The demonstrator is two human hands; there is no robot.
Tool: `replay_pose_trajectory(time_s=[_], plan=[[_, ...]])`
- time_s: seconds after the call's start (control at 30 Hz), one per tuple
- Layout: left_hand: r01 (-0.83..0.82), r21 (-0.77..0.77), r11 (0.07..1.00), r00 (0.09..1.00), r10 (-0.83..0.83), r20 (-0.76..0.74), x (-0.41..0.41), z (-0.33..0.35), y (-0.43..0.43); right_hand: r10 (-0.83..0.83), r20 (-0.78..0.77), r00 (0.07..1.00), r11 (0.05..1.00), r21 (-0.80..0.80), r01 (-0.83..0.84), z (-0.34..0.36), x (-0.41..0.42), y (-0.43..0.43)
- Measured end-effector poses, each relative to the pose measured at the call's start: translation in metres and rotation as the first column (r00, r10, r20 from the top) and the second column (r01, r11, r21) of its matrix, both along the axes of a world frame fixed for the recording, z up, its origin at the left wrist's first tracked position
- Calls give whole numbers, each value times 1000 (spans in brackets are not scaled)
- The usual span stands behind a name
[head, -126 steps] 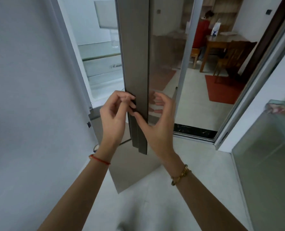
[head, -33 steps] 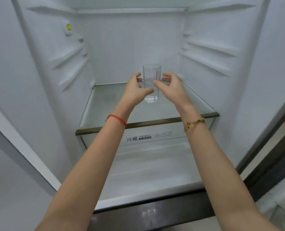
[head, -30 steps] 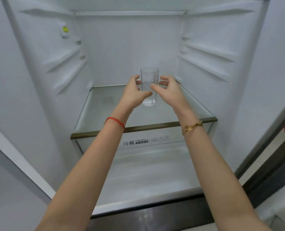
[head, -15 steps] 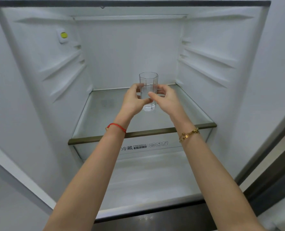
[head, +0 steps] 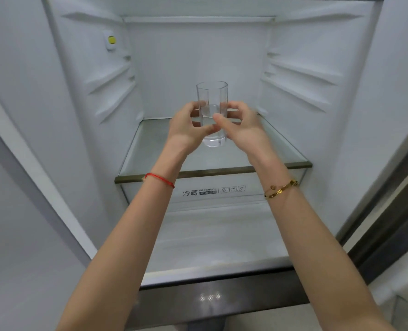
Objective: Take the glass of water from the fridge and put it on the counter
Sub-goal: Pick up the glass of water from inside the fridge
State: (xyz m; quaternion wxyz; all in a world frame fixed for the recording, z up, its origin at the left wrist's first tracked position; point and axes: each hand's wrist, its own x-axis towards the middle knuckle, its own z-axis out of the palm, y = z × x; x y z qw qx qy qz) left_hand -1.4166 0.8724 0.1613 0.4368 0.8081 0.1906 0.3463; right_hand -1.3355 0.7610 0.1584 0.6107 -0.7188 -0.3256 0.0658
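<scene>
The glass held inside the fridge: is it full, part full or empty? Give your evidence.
Part full. The glass shows a water line about halfway up, level with the fingers; above it is clear.

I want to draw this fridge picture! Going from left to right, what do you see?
Yellow button → red string bracelet → left hand → glass of water → right hand → gold bracelet.
</scene>
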Motion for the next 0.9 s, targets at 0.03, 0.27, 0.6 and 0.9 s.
replay_pose_trajectory(time_s=[0.03,0.27,0.6,0.9], plan=[[6,-16,1000,1000,-6,2,-8,0,-3,9,-25,1000,1000,23,-9,-3,-8,-4],[51,-62,997,999,-52,-11,-68,-15,-37,37,-103,994,997,67,-30,-22,-66,-44],[54,-14,998,998,-54,-21,-136,-49,-100,72,-109,991,997,15,-70,-55,-124,-110],[-111,-61,992,994,111,-11,-197,-86,-183,242,-120,963,969,-18,-246,-83,-167,-180]])
